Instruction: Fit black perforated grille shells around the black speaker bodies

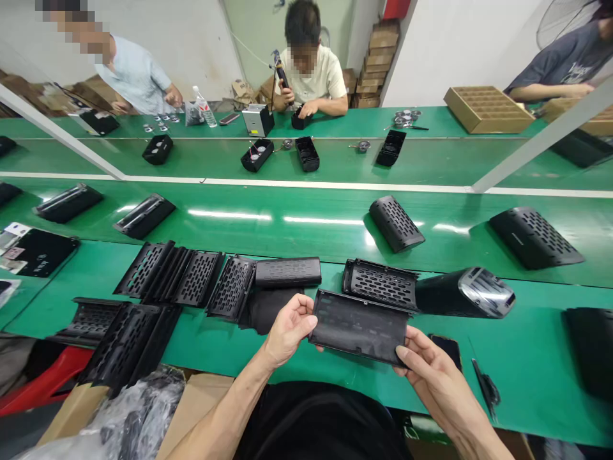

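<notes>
Clock set on the person at the near edge, 12 straight ahead. Closest in: black panel (359, 329), held up just over the green surface (215, 348), about 12 to 1. Both hands grasping it: left hand (290, 329) pinches one short end, right hand (428, 367) the other end at its near corner. Long axis runs roughly 10 to 4, right end nearer the person; hollow inner side turned up to them.

Progress, my read: slots show only faintly, so this panel looks lined with something dark. Slotted panels (195, 278) at 10 o'clock have open slots, look unlined; more slotted panels (124, 338) at 9. Count left: can't tell, they overlap. Dark sheets (263, 310) at 11, partly under a casing (287, 271).

Past the held piece, another slotted panel (383, 284) at 1, touching a glossy-ended casing (464, 294). Phone (445, 348) at 2, by the right hand.

Further out, a slotted housing (396, 223) on the belt (287, 239) at 1. Farthest, at 12, a co-worker (313, 83) grips a power driver (281, 73) over a black part.
</notes>
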Available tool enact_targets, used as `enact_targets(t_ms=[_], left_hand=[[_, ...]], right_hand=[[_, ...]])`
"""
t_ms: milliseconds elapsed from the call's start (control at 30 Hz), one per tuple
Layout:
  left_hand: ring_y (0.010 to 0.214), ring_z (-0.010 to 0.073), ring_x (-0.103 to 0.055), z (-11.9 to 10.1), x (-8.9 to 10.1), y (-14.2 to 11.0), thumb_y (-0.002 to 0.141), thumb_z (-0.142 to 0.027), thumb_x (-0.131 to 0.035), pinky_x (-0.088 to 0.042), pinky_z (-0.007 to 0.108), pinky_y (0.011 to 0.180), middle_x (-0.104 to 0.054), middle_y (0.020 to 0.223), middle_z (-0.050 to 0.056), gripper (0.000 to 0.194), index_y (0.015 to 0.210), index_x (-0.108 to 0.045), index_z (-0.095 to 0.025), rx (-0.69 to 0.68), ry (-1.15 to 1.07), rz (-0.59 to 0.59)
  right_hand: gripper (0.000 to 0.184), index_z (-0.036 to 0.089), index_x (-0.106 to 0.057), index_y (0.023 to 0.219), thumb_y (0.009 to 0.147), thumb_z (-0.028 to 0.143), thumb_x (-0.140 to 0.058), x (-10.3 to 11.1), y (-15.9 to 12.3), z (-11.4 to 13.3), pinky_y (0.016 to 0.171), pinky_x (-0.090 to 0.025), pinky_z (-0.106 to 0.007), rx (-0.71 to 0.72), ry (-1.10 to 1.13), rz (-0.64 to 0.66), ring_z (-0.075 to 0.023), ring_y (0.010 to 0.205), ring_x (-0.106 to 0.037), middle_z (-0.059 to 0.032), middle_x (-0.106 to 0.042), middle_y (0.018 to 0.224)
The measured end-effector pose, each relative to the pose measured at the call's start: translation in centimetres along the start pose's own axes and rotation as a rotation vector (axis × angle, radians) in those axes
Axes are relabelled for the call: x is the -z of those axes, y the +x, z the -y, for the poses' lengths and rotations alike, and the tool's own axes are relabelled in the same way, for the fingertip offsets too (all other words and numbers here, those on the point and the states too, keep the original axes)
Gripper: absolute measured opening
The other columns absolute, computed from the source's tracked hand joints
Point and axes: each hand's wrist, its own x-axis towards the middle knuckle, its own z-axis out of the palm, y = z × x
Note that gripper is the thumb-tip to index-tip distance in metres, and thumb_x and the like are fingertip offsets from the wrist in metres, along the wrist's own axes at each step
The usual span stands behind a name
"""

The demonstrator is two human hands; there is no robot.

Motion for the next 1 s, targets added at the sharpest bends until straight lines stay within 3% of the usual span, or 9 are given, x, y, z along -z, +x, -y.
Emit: enact_targets(t_ms=[300,667,1000], left_hand=[[0.053,0.0092,-0.059,0.1,-0.2,0.7,0.082,-0.038,-0.083,-0.060,0.025,0.043,-0.059,0.077,-0.004,0.038,0.098,-0.055,-0.018,0.075,-0.036,-0.082],[0.041,0.0070,-0.051,0.0,-0.2,1.8,0.080,-0.043,-0.082,-0.052,0.021,0.033,-0.052,0.065,-0.009,0.039,0.091,-0.053,-0.019,0.087,0.022,-0.131],[0.038,0.0074,-0.049,0.2,0.0,2.3,0.081,-0.050,-0.080,-0.049,0.020,0.031,-0.053,0.061,-0.009,0.041,0.092,-0.053,-0.020,0.104,0.067,-0.145]], right_hand=[[0.041,0.027,-0.075,0.115,0.082,0.049,-0.086,-1.2,-0.4,0.3,0.054,-0.046,-0.024,-0.060,0.050,-0.067,-0.0173,0.077,-0.046,-0.0036,-0.065,0.105],[0.050,0.027,-0.076,0.109,0.069,0.052,-0.095,-0.4,0.3,-0.5,0.059,-0.052,-0.026,-0.131,0.029,-0.127,-0.0197,0.082,-0.057,-0.0034,-0.069,0.105],[0.045,0.026,-0.077,0.102,0.068,0.051,-0.095,-1.0,0.3,-0.4,0.053,-0.051,-0.027,-0.128,0.070,-0.142,-0.0190,0.078,-0.052,-0.0030,-0.067,0.102]])
